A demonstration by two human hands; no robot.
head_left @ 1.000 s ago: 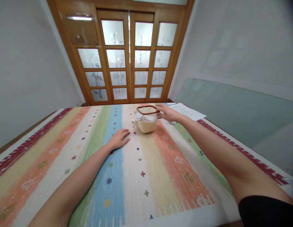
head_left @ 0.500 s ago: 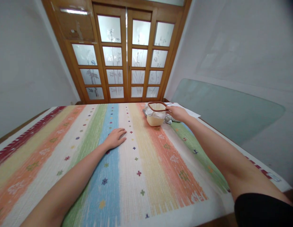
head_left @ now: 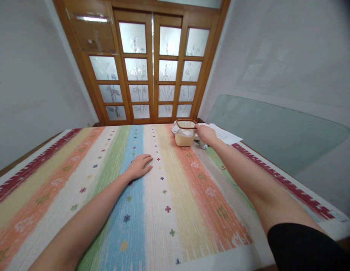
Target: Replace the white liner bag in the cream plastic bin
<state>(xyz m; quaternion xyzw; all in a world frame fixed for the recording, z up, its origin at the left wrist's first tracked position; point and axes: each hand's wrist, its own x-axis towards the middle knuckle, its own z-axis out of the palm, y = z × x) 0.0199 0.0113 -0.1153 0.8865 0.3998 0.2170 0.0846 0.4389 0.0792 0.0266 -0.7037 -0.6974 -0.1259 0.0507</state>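
Right hand on the bin's rim, upper middle of the frame

2 hands, both bare, reached over a striped cloth (head_left: 158,207) that filled most of the lower half of the frame.

My right hand (head_left: 205,133), a little right of centre and above mid-height, grasped a small cream bin (head_left: 184,141) by its brown rim (head_left: 179,126), fingers closed at the rim's right corner. The bin stood roughly upright, mouth up, just above the centre of the frame and slightly to the right. A whitish liner (head_left: 176,131) hung over its side below the rim. From this angle I could not tell whether the base bore fully on the cloth.

My left hand (head_left: 138,166) lay palm down near the centre, fingers loosely spread, holding nothing, on the blue and white stripes. It was well apart from the bin.

Just right of the bin, partly behind my right hand, showed a crumpled greyish item (head_left: 202,144); too small to name. Beyond the same hand lay 1 white sheet of paper (head_left: 227,135) with faint marks. A black sleeve (head_left: 301,244) covered my upper right arm, lower right. Wooden doors (head_left: 156,67) with 4 columns of frosted panes stood at upper centre.
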